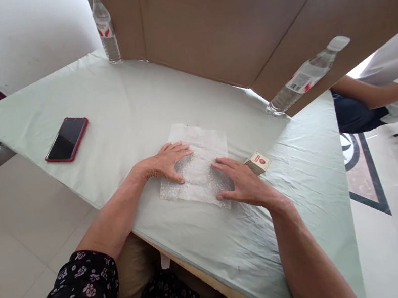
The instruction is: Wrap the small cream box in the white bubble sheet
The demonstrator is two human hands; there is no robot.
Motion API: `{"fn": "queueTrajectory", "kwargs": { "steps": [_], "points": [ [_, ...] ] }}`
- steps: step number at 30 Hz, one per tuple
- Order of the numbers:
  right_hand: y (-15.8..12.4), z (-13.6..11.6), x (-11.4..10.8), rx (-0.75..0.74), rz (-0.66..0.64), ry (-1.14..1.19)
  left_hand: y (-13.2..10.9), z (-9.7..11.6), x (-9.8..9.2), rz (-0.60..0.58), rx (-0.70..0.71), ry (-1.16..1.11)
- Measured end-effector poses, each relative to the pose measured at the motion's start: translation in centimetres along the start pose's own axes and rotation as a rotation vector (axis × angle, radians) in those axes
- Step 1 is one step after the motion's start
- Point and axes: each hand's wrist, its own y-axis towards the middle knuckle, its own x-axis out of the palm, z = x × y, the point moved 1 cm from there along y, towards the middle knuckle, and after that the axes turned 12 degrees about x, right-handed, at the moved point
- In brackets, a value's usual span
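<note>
A sheet of clear bubble wrap [201, 164] lies flat on the table in front of me. My left hand [171, 161] rests on its left side, fingers stretched out and thumb apart. On the right side of the sheet, my right hand [238, 181] lies with its fingers spread over the edge. Neither hand grips anything. Just beyond my right hand sits a small cream box [258, 162] with a red mark on its top; the hand hides part of it.
A pale green cloth [188, 241] covers the table. A phone in a red case [67, 140] lies at the left. Water bottles stand at the back left [106, 29] and right [306, 78], by a tall brown cardboard panel [195, 21]. Another person's arm [374, 91] shows at the right.
</note>
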Motion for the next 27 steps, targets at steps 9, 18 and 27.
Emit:
{"fn": "queueTrajectory", "kwargs": {
  "steps": [9,18,27],
  "points": [
    [-1.8,6.4,-3.7,0.387,0.359,-0.083,-0.2,-0.5,0.1,0.027,0.037,-0.027],
    [-1.0,1.3,-3.6,0.281,0.518,0.227,0.0,0.1,-0.4,0.087,0.0,-0.071],
    [3.9,-4.4,1.9,0.077,0.212,0.164,0.3,-0.7,0.1,0.188,0.003,-0.023]
  ]
}}
